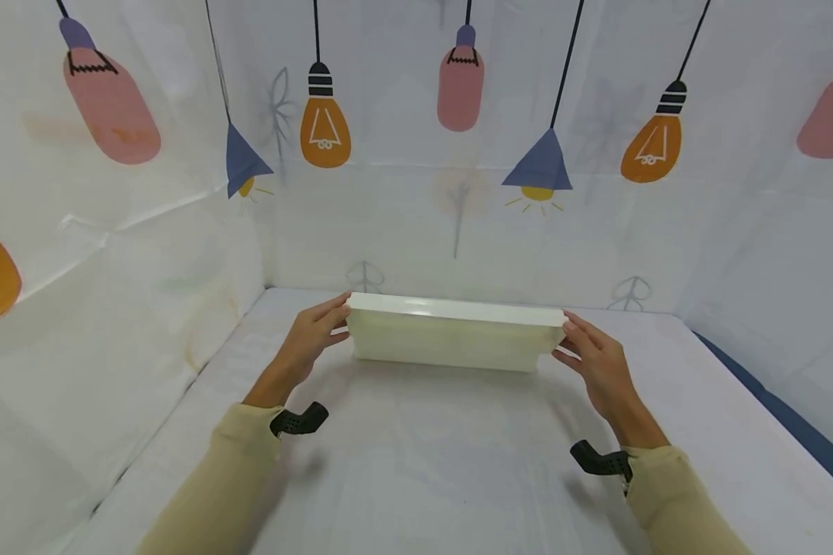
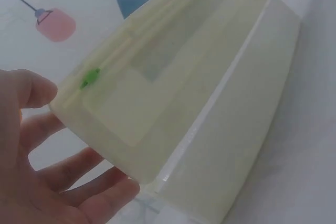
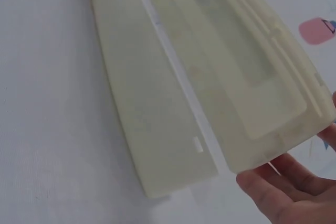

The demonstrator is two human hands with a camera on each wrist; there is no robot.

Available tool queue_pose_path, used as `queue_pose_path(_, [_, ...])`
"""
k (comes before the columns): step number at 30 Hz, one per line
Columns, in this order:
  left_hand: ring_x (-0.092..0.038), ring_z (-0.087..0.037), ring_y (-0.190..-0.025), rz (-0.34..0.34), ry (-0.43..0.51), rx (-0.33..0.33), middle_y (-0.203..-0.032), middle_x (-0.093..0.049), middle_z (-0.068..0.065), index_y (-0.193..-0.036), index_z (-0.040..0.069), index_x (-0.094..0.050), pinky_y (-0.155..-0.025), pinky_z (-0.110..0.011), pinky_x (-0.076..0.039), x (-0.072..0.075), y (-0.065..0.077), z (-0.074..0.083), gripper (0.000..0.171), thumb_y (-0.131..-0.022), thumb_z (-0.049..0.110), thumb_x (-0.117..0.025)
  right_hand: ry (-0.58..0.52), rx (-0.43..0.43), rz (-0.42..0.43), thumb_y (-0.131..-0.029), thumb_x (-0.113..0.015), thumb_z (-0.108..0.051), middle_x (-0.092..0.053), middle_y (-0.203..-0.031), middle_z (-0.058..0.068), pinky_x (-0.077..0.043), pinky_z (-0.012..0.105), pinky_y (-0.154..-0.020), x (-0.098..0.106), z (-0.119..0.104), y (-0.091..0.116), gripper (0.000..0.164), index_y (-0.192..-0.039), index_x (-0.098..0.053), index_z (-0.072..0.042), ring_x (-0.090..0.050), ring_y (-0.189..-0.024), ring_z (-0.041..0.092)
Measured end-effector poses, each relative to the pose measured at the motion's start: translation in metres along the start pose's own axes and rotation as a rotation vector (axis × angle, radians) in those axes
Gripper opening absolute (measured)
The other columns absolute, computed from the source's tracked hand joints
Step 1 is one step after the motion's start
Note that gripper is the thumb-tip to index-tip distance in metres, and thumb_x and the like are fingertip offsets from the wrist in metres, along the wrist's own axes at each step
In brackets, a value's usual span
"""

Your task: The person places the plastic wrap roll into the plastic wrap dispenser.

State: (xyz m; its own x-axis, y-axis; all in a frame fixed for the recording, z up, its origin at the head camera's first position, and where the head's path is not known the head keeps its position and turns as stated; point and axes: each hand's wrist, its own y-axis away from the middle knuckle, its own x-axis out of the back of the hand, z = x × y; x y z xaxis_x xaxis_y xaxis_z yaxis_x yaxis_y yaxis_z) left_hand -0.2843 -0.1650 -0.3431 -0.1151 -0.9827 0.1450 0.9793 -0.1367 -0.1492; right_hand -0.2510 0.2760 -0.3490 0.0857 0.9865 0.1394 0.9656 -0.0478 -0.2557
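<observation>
A long, cream, translucent plastic lid [image 1: 458, 307] is held by its two short ends above a matching cream box [image 1: 444, 348]. My left hand [image 1: 311, 335] grips the left end, thumb at one edge and fingers spread along the end in the left wrist view. A small green clip-like piece [image 2: 90, 78] sits near that edge. My right hand [image 1: 599, 362] holds the other end, fingertips at the lid's corner in the right wrist view. The lid [image 3: 252, 77] shows a recessed panel, and a narrow pale gap separates it from the box's wall [image 3: 147, 93]. The box's inside is hidden.
A white cloth-covered table [image 1: 416, 455] spreads beneath the box. White sheet walls [image 1: 403, 223] printed with lamps and bulbs enclose the back and sides. A blue strip [image 1: 770, 397] runs along the right edge. Black camera mounts [image 1: 298, 420] sit at both wrists.
</observation>
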Motion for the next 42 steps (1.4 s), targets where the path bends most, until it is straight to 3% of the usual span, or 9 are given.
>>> queue_pose_path(11, [-0.046, -0.030, -0.136, 0.012, 0.035, -0.018, -0.157, -0.038, -0.008, -0.154, 0.011, -0.039, -0.107, -0.039, -0.043, 0.000, -0.005, -0.002, 0.054, -0.105, 0.027, -0.056, -0.025, 0.067, 0.048, -0.104, -0.055, -0.035, -0.038, -0.154, 0.024, -0.044, 0.034, -0.102, -0.012, 0.003, -0.009, 0.064, -0.153, -0.036, 0.001, -0.046, -0.135, 0.036])
queue_pose_path(21, [-0.048, -0.030, -0.133, 0.038, -0.007, -0.069, -0.145, -0.051, -0.016, -0.150, 0.007, -0.045, -0.111, -0.045, -0.039, -0.002, -0.007, -0.006, 0.052, -0.102, 0.020, -0.059, -0.083, 0.098, 0.048, -0.103, -0.059, -0.027, -0.040, -0.152, 0.021, -0.040, 0.034, -0.106, -0.011, 0.004, -0.011, 0.060, -0.150, -0.039, 0.005, -0.051, -0.131, 0.020])
queue_pose_path(33, [-0.043, -0.034, -0.137, 0.032, -0.064, -0.045, -0.146, -0.049, -0.021, -0.151, 0.004, -0.042, -0.115, -0.053, -0.031, -0.008, -0.005, 0.005, 0.053, -0.102, 0.017, -0.059, -0.072, 0.135, 0.041, -0.102, -0.061, -0.022, -0.044, -0.145, 0.020, -0.040, 0.036, -0.105, -0.007, 0.007, -0.012, 0.058, -0.147, -0.040, 0.008, -0.053, -0.123, 0.016])
queue_pose_path(36, [-0.046, -0.031, -0.135, 0.034, -0.070, -0.062, -0.144, -0.052, -0.018, -0.149, 0.005, -0.045, -0.114, -0.051, -0.032, -0.006, -0.010, -0.005, 0.053, -0.101, 0.019, -0.062, -0.086, 0.137, 0.036, -0.103, -0.060, -0.019, -0.047, -0.141, 0.019, -0.042, 0.033, -0.104, -0.007, 0.006, -0.012, 0.054, -0.145, -0.041, 0.009, -0.055, -0.120, 0.015])
queue_pose_path(42, [-0.050, -0.029, -0.131, 0.039, -0.080, -0.091, -0.141, -0.055, -0.016, -0.145, 0.004, -0.050, -0.111, -0.048, -0.038, -0.006, -0.009, -0.008, 0.050, -0.099, 0.016, -0.065, -0.052, 0.133, 0.025, -0.103, -0.060, -0.015, -0.053, -0.135, 0.016, -0.046, 0.021, -0.098, -0.005, 0.007, -0.012, 0.049, -0.143, -0.043, 0.008, -0.056, -0.118, 0.016])
